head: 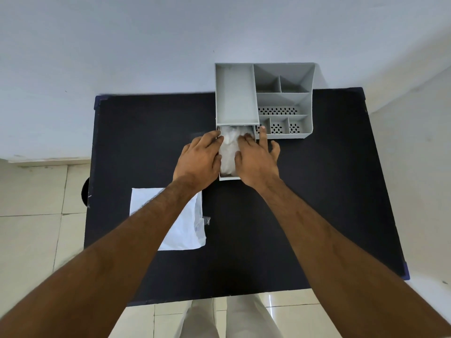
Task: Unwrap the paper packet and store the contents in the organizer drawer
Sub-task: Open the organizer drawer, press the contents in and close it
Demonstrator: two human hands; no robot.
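Observation:
A grey desk organizer [284, 98] stands at the far edge of the black table [268, 228]. Its drawer [228, 177] is pulled out toward me from under the left tray. White crumpled contents [229, 147] fill the drawer. My left hand [200, 158] rests over the drawer's left wall, fingers on the white stuff. My right hand [256, 158] presses on the contents from the right, with one finger stretched onto the organizer's front edge. The opened white paper wrapper [185, 228] lies flat on the table near left, partly under my left forearm.
A white wall rises right behind the organizer. The table's edges run close on all sides, with tiled floor below. A small scrap of clear plastic [207, 219] sits at the wrapper's right edge. My legs stand at the near edge.

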